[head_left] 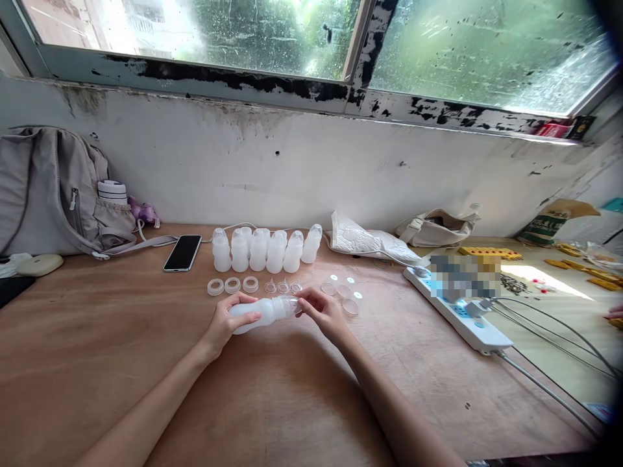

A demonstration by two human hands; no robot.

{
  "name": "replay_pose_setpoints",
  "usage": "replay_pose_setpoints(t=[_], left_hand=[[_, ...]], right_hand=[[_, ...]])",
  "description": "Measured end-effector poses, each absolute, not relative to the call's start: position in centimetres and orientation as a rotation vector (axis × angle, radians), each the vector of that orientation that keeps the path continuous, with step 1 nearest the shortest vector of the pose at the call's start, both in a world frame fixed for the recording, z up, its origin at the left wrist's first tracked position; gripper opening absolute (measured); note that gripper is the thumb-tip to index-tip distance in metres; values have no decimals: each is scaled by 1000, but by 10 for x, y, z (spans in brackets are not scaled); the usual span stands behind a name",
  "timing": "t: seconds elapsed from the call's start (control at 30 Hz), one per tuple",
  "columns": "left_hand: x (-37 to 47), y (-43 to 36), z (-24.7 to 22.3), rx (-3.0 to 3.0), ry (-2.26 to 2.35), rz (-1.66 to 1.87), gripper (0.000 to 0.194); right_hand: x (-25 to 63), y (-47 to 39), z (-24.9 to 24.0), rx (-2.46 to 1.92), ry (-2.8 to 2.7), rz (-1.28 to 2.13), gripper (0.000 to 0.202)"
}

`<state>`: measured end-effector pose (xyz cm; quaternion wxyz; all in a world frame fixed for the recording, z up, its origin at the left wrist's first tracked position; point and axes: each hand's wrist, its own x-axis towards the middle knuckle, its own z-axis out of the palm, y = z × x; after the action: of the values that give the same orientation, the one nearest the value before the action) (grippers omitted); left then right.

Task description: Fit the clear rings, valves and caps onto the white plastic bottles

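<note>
My left hand (232, 319) is wrapped round a frosted white baby bottle (263, 314), which lies tilted on its side above the table, top to the right. My right hand (322, 311) pinches the bottle's clear top end (288, 305); the fingertips partly hide it, so I cannot tell whether it is a cap or a teat. Just beyond are three white screw rings (232, 285), three clear teats (283, 286) and clear round discs (350, 307) with small white discs (357, 295). Behind these, several similar bottles (259, 250) stand upright in a row.
A phone (182, 253) lies left of the bottles, near a grey backpack (53, 188). To the right are a white plastic package (367, 237), a small bag (438, 227) and a power strip (457, 311) with cables. Part of another person's hand (616, 311) shows at the right edge.
</note>
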<state>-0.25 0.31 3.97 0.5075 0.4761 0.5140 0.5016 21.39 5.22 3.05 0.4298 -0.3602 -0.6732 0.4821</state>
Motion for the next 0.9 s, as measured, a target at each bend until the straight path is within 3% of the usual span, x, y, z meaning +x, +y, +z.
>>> replay_pose_setpoints(t=[0.9], left_hand=[[-17,9,32,1278,1228,1224,25]], right_hand=[[206,49,26,-880,-1501,1507,26]])
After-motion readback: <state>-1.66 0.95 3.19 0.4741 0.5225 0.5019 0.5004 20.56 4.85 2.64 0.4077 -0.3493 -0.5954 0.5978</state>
